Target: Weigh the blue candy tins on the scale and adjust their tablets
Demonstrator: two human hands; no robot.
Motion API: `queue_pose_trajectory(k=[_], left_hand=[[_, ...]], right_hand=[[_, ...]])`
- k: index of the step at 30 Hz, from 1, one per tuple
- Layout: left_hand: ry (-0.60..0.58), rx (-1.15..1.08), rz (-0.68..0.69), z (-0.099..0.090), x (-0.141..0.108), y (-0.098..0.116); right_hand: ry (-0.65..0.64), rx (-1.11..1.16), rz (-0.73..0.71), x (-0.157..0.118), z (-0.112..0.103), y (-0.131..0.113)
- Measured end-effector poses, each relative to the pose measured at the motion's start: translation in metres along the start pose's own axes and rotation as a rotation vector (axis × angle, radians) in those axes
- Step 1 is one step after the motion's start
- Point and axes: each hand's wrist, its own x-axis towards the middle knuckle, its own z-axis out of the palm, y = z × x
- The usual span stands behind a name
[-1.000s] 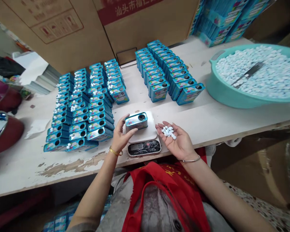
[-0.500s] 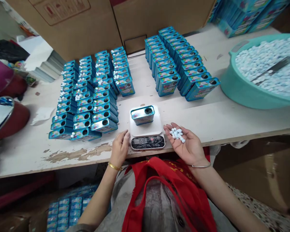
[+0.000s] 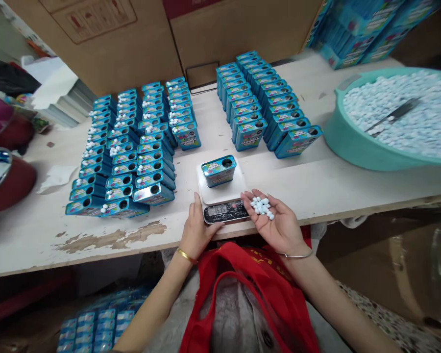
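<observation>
A blue rectangular mint tin (image 3: 219, 171) with an open round hole stands on the white platform of a digital kitchen scale (image 3: 226, 212), whose display is lit. My left hand (image 3: 197, 233) rests empty against the front edge of the scale, fingers extended. My right hand (image 3: 274, 219) lies palm up just right of the display. A small heap of white mints (image 3: 260, 207) sits in its cupped palm.
Rows of blue tins (image 3: 147, 162) stand left of the scale, and more rows (image 3: 268, 108) stand behind it. A teal basin (image 3: 353, 152) full of mints holds a metal scoop (image 3: 393, 114). Cardboard boxes (image 3: 113, 44) line the table's back edge.
My left hand has let go of the tin, which now stands on the scale, and has dropped to the scale's front edge. The scale display now shows a reading. My right hand still holds the mints.
</observation>
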Motion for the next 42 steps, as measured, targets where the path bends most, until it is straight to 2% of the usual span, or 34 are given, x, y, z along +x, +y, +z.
queue_pose_trajectory(k=[3,5,6,9,12,15,20,26,28,30,33,38,42], left_hand=[[0.138,0.029,0.063,-0.011,0.012,0.014],[0.232,-0.019,0.185,-0.023,0.017,0.026],[0.234,-0.062,0.26,-0.029,0.02,0.033],[0.066,-0.172,0.464,-0.034,0.027,0.054],[-0.076,-0.157,0.548,-0.028,0.035,0.068],[-0.101,-0.098,0.546,-0.022,0.042,0.073],[-0.134,0.009,0.597,-0.025,0.051,0.074],[-0.14,-0.04,0.624,-0.032,0.064,0.078],[-0.091,-0.098,0.623,-0.039,0.072,0.082],[0.018,-0.139,0.606,-0.048,0.083,0.086],[0.151,-0.098,0.564,-0.06,0.103,0.087],[0.083,-0.028,0.533,-0.071,0.123,0.076],[0.179,-0.079,0.481,-0.071,0.121,0.069]], right_hand=[[-0.042,0.011,0.038,-0.003,0.009,0.002],[-0.062,0.015,0.068,-0.006,0.014,0.004],[-0.071,0.016,0.082,-0.007,0.016,0.005],[-0.088,0.012,0.121,-0.01,0.02,0.01],[-0.086,0.01,0.134,-0.012,0.022,0.014],[-0.104,0.023,0.148,-0.013,0.022,0.015],[-0.09,0.072,0.171,-0.011,0.02,0.014],[-0.126,0.116,0.149,-0.008,0.028,0.011],[-0.145,0.114,0.14,-0.007,0.032,0.007],[-0.158,0.102,0.132,-0.006,0.036,0.004],[-0.165,0.086,0.113,-0.004,0.038,0.0],[-0.143,0.078,0.081,-0.002,0.025,-0.006],[-0.106,0.081,0.021,0.001,0.004,-0.017]])
